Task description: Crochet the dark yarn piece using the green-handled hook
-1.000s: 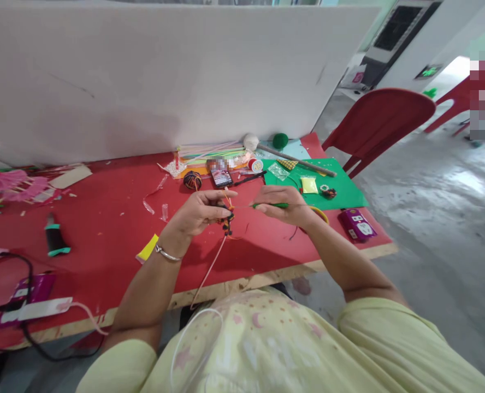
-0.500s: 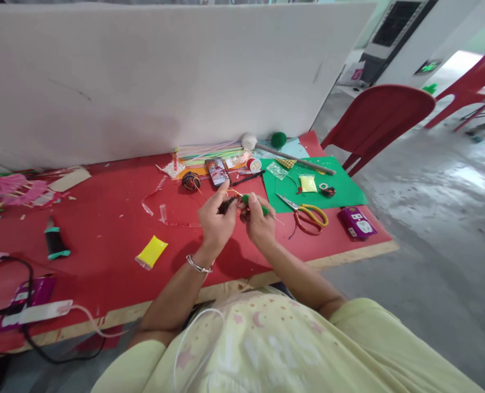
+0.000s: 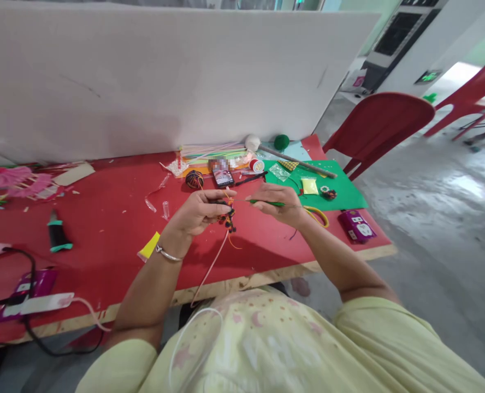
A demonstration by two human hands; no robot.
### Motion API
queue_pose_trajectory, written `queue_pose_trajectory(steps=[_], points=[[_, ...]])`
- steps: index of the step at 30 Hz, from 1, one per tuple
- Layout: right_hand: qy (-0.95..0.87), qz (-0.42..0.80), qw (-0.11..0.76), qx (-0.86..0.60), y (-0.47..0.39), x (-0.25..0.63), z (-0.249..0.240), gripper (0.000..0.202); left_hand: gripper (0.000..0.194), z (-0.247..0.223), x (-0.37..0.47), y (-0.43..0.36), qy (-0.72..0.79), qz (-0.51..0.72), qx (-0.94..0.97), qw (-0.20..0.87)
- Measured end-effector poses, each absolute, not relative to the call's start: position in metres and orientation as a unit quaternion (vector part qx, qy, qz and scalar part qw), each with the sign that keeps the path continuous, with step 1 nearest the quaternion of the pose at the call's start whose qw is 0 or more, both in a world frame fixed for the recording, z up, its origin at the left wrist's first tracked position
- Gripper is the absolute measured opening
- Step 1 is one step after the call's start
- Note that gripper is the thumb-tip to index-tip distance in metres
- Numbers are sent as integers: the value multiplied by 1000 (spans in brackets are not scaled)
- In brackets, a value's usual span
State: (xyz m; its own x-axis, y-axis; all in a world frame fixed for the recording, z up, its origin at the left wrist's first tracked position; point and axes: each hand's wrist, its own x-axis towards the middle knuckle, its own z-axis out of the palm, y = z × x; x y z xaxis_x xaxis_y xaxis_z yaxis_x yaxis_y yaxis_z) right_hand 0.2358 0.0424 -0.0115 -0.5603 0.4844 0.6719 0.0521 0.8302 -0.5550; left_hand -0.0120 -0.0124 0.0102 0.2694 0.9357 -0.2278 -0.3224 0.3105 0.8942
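Between the thumb and fingers of my left hand (image 3: 197,212) is a small dark and orange crochet piece (image 3: 228,220), with a loose orange tail hanging from it. My right hand (image 3: 279,201) is closed around a green-handled crochet hook (image 3: 272,203), whose thin tip points left toward the piece. Orange yarn runs up near the left fingers. Behind that hand lies a multicoloured yarn ball (image 3: 194,179), left of a phone (image 3: 222,173). My right hand and wrist partly hide the scissors, leaving the yellow handle (image 3: 320,216) in sight.
A green sheet (image 3: 349,199) carries a yellow packet (image 3: 309,186) and small trinkets. At the right edge sits a purple box (image 3: 356,225). Cutters (image 3: 58,234), a yellow packet (image 3: 148,247) and cables (image 3: 33,267) lie left. A white panel (image 3: 164,82) stands behind the red table.
My hands have moved apart, the right one to the right with the crochet hook. The dark crochet piece now shows below my left fingers. More of the scissors is covered.
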Motion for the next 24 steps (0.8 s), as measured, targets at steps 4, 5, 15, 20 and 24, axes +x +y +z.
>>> queue_pose_trajectory(steps=[4,5,15,20,24], points=[[-864,244,417,-143,40,242,-4,22,48,8,-14,-9,418,426,397,697],[-866,251,411,-138,40,244,-1,21,47,8,-16,-8,422,418,405,695],[-642,606,381,-274,32,231,-16,41,37,4,6,-9,436,460,523,570],[-484,550,565,-379,1,182,-50,43,51,-21,43,-14,500,593,484,405],[-552,363,629,-410,-12,164,-58,32,56,-28,55,-16,521,627,438,378]])
